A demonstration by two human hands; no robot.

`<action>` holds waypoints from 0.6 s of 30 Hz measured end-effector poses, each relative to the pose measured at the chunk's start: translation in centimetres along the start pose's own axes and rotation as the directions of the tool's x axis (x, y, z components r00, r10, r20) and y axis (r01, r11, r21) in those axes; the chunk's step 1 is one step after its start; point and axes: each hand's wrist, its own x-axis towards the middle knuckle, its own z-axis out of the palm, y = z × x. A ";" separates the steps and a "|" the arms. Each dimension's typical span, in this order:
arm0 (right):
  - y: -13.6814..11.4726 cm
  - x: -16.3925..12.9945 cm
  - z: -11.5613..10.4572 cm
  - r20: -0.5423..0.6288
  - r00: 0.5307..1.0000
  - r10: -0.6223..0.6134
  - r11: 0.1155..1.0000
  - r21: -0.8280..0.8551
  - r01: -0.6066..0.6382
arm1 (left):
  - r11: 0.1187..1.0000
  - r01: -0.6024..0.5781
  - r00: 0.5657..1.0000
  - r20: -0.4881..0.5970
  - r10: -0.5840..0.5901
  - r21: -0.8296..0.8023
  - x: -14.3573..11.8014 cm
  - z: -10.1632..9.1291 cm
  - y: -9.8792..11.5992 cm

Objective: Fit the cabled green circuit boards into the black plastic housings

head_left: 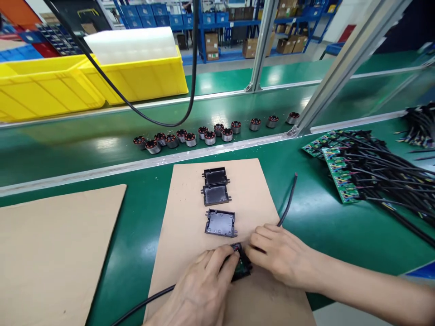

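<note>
Unmarked cardboard sheet (190, 199), unlabelled black case (240, 263)

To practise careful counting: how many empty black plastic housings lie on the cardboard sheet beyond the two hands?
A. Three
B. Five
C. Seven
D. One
A. Three empty housings lie in a line on the cardboard sheet beyond the hands: two close together farther away and one nearer, while the left hand and right hand work on a separate black piece.
</note>
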 end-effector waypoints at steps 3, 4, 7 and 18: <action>0.2 -0.5 0.9 -0.139 0.989 -0.054 0.998 -0.041 0.048 | 0.997 -0.033 0.999 -0.001 0.033 0.070 0.2 -0.1 0.1; 0.2 -0.6 1.1 -0.171 0.983 -0.071 0.997 -0.043 0.065 | 0.993 -0.060 0.998 -0.017 0.062 0.101 0.4 0.2 0.3; 0.1 -0.7 1.3 -0.184 0.977 -0.104 0.995 -0.016 0.103 | 0.982 -0.060 0.998 -0.026 0.066 0.177 0.8 1.4 0.9; 0.1 -0.4 1.2 -0.067 0.997 0.028 0.999 0.033 -0.026 | 0.995 0.103 0.990 -0.101 -0.100 0.017 -0.9 -0.3 0.2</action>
